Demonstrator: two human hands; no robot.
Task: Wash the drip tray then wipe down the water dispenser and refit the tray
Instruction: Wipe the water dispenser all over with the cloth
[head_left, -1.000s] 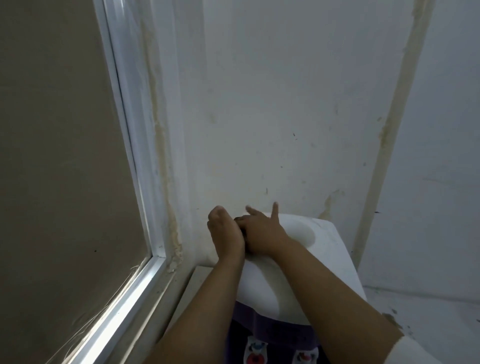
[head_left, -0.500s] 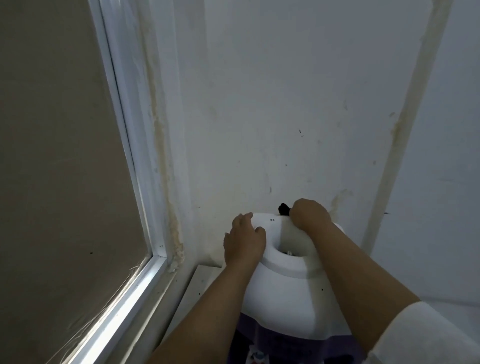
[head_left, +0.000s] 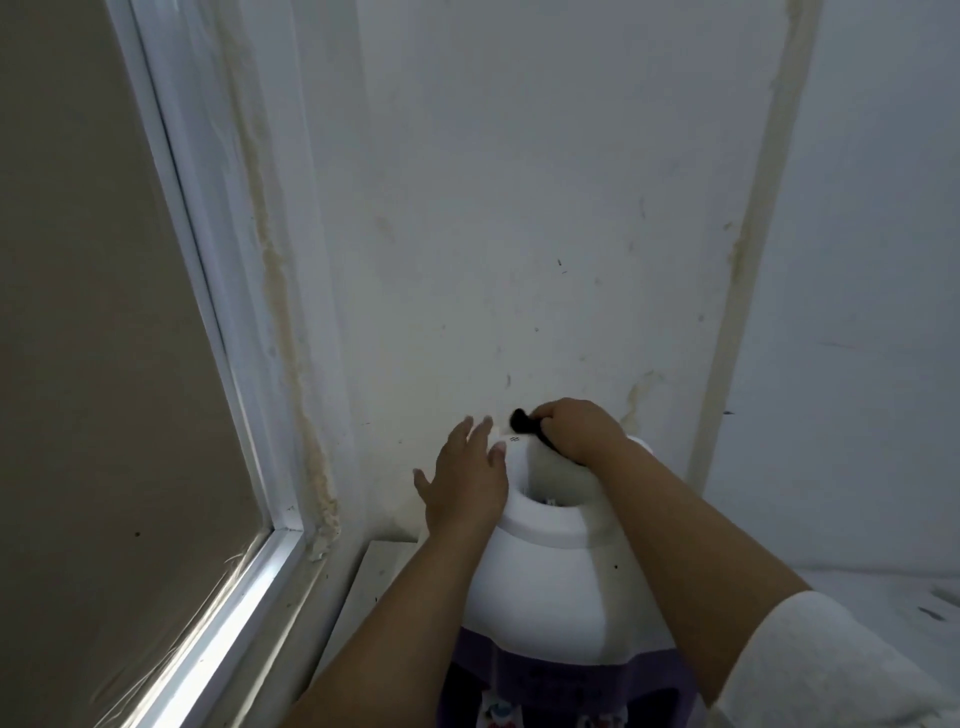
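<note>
The white water dispenser (head_left: 540, 587) stands against the wall, its round top opening facing me and a purple front panel below. My right hand (head_left: 576, 428) grips a dark cloth (head_left: 522, 422) and holds it against the back rim of the dispenser top. My left hand (head_left: 465, 480) rests with straight fingers on the left side of the top. The drip tray is not in view.
A stained white wall (head_left: 519, 234) rises directly behind the dispenser. A white-framed glass window (head_left: 171, 312) fills the left. A white ledge (head_left: 374, 582) lies at the dispenser's left, and a white surface (head_left: 883, 597) extends to the right.
My right hand with the cloth moved from the left of the top, beside the left hand, to the back rim. My left hand's fingers have straightened on the left side.
</note>
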